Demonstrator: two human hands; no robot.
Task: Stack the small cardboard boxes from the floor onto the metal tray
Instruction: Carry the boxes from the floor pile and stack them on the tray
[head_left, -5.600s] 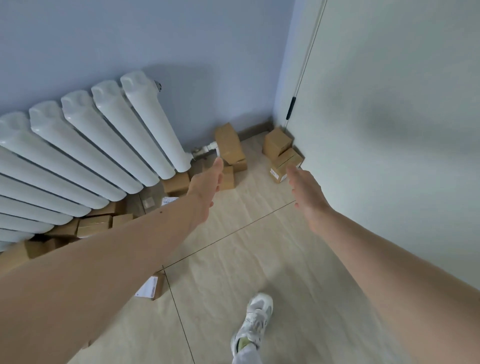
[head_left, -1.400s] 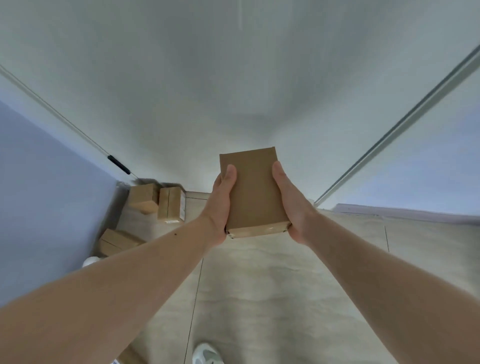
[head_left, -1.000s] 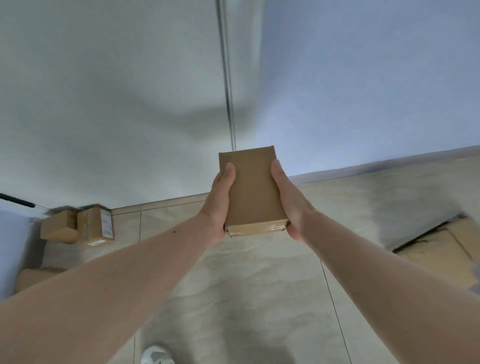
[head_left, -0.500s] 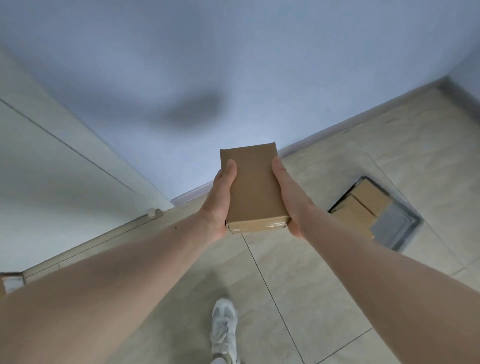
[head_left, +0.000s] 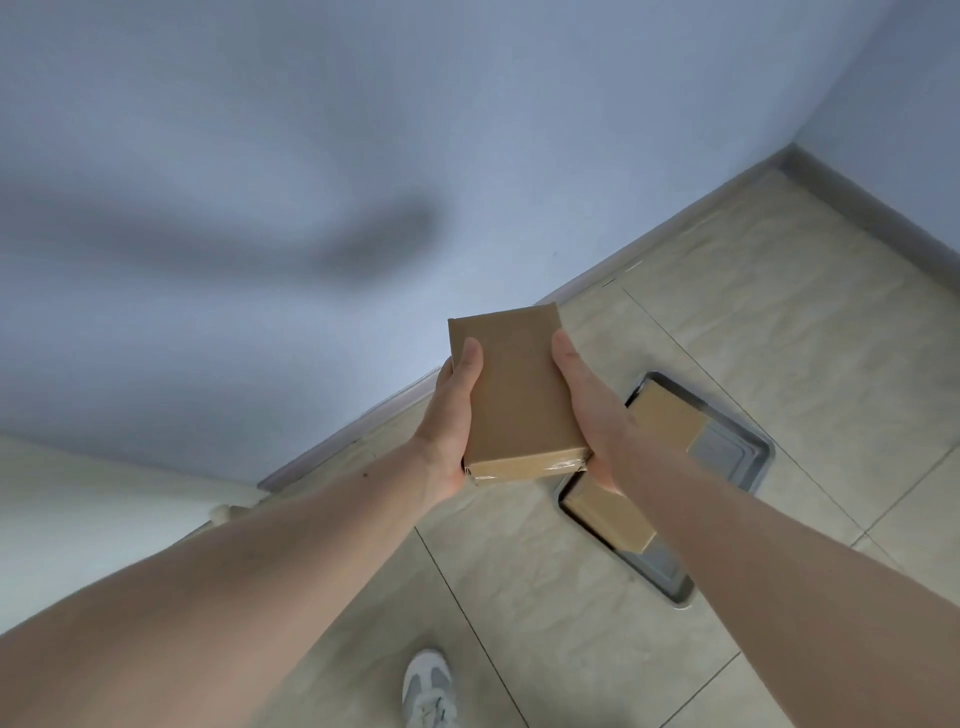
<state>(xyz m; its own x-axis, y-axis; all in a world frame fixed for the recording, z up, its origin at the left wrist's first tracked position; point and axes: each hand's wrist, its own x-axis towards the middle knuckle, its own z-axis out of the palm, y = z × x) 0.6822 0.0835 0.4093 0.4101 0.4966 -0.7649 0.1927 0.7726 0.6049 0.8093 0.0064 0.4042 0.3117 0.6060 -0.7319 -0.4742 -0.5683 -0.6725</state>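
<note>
Beige floor tiles (head_left: 545, 587) meet a pale blue wall, with a white sneaker (head_left: 428, 688) nearest. Above it, the left hand (head_left: 449, 423) and right hand (head_left: 589, 415) clasp a small cardboard box (head_left: 514, 395), thumbs on top. Just beyond, partly hidden by the right hand, a metal tray (head_left: 737, 457) on the floor holds two cardboard boxes (head_left: 667, 415).

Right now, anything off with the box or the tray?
Nothing stands out. The box is intact, taped shut, held level between left hand and right hand. The tray lies flat on the floor with boxes lying flat inside; the right arm hides its middle.
</note>
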